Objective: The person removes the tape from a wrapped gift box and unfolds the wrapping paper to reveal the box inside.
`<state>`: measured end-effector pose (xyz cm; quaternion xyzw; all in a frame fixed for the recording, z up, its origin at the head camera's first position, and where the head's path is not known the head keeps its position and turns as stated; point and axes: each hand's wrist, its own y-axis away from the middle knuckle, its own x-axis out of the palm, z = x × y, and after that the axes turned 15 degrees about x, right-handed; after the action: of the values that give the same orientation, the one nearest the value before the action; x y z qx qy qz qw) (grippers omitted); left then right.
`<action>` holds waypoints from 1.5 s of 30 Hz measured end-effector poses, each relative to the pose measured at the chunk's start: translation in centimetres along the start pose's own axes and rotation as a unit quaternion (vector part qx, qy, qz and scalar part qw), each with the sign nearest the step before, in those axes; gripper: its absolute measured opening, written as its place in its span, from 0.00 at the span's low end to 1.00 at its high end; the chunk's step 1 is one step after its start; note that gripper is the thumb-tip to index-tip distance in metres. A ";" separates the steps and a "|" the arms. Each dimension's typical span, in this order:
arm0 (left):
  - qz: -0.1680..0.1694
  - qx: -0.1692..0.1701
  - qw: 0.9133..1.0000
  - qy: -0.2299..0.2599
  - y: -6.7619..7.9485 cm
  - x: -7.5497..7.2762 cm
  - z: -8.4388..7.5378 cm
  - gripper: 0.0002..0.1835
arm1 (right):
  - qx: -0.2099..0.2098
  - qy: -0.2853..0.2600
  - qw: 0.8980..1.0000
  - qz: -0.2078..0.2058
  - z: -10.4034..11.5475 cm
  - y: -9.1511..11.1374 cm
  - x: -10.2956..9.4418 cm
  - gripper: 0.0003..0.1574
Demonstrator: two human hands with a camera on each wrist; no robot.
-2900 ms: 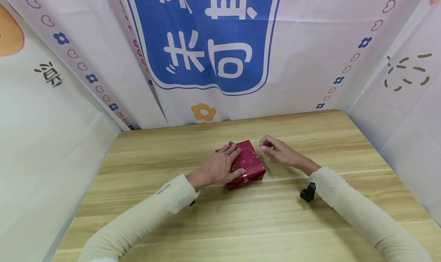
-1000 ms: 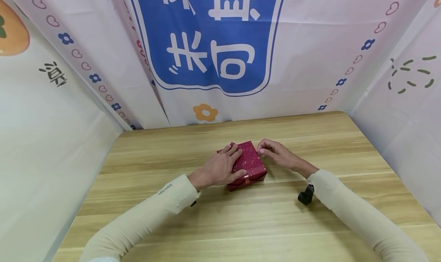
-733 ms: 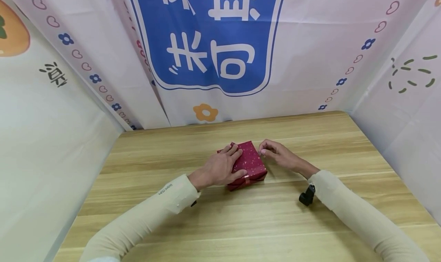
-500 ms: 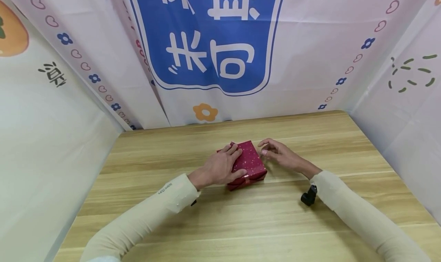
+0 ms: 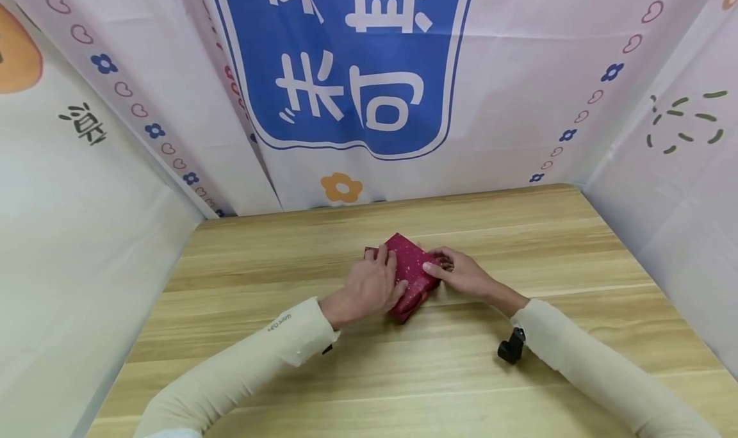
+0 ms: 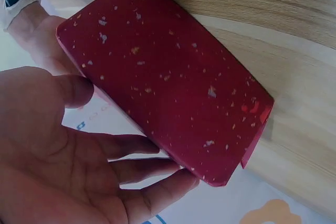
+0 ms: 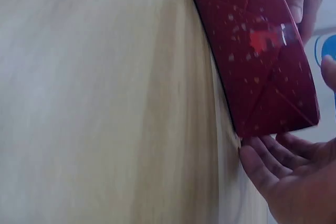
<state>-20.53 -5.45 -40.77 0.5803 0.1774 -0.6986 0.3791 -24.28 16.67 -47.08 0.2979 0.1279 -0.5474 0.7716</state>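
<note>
A dark red gift box [image 5: 410, 257] with gold and silver flecks lies at an angle on the wooden table. Over its left part rests my left hand [image 5: 364, 289], fingers spread on the top; in the left wrist view the fingertips pass out of sight behind an edge of the gift box [image 6: 163, 77]. My right hand [image 5: 466, 276] holds the right corner, thumb on top and fingers curled at the side. Folded wrapping and a shiny strip of tape [image 7: 286, 34] show on the end face in the right wrist view.
The wooden table [image 5: 323, 387] reaches to a printed cloth wall [image 5: 507, 118] at the back, with cloth walls on both sides. A small black device [image 5: 510, 347] hangs at the right wrist.
The gift box has turned counterclockwise, seen from above. My right hand, earlier beside the box and then with its fingers parted, now grips its right corner. The left hand stays on top.
</note>
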 end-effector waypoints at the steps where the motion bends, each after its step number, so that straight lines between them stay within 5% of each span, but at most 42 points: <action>1: 0.003 0.002 1.000 -0.007 0.1 0.0 0.0 0.37 | 0.004 0.003 1.000 -0.003 0.1 0.1 0.1 0.39; 12: 0.004 0.016 1.000 0.015 0.8 -0.9 0.4 0.38 | 0.024 -0.048 0.999 0.005 0.7 -0.1 -0.3 0.33; 19: 0.000 0.075 0.994 0.081 1.0 -1.0 2.0 0.38 | 0.023 -0.089 0.995 0.035 0.6 -0.8 -0.7 0.32; 26: -0.036 0.192 0.962 0.189 0.8 0.0 3.8 0.34 | 0.012 -0.098 0.992 0.073 0.7 -1.3 -1.1 0.29; 30: -0.037 0.226 0.940 0.254 0.7 0.5 4.5 0.31 | 0.007 -0.091 0.991 0.094 0.7 -1.7 -1.5 0.28; 34: -0.044 0.246 0.929 0.271 0.5 1.2 5.0 0.31 | 0.005 -0.088 0.991 0.100 0.6 -2.1 -1.5 0.29; 39: -0.050 0.243 0.934 0.256 0.5 1.6 5.0 0.32 | -0.029 -0.045 0.997 0.051 0.5 -2.0 -1.1 0.33; 45: -0.059 0.206 0.953 0.215 0.7 1.5 4.0 0.33 | -0.075 -0.005 0.997 -0.003 1.1 -1.1 -0.9 0.34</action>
<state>-22.83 -9.16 -41.05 0.7709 0.1408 -0.5995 0.1627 -25.75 16.47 -46.13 0.2357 0.1655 -0.5403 0.7906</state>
